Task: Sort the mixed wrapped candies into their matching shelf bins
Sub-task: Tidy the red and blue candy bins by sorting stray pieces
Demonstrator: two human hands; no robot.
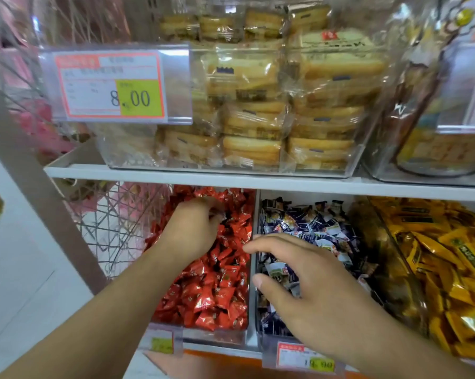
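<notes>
Left hand: the left hand [193, 228] is reaching deep into the red bin [217, 333], knuckles up, its fingers [213, 209] curling down into the heap of red candies [217, 291]; whether they are pinching a wrapper I cannot tell (the fingertips are sinking out of sight).

Right hand: the right hand [310, 291] is hovering low over the front of the blue bin [269, 343], fingers spread and gently bent, thumb [269, 285] sticking out toward the divider; nothing is showing between the fingers.

Red candies: they are filling the clear bin on the left of the lower shelf, piled up to its front wall.

Blue-and-white candies: the blue-and-white candies [310, 225] are lying heaped in the middle bin, just beside the red one, a white divider [254, 242] standing between the two.

Yellow packets: the yellow packets [449, 258] are crowding the bin at the right, next to the blue one.

Upper shelf: the white shelf board [258, 181] is carrying a clear box of wrapped cakes [271, 105], and a clear container [436, 105] is sitting to its right.

Price tags: a big price tag [113, 83] reading 8.00 is hanging on the cake box; a smaller tag [304, 356] is clipped under the blue bin, another tag [162, 344] under the red (print too blurred to read).

Wire rack: a wire rack [115, 228] is standing to the left of the red bin.
</notes>
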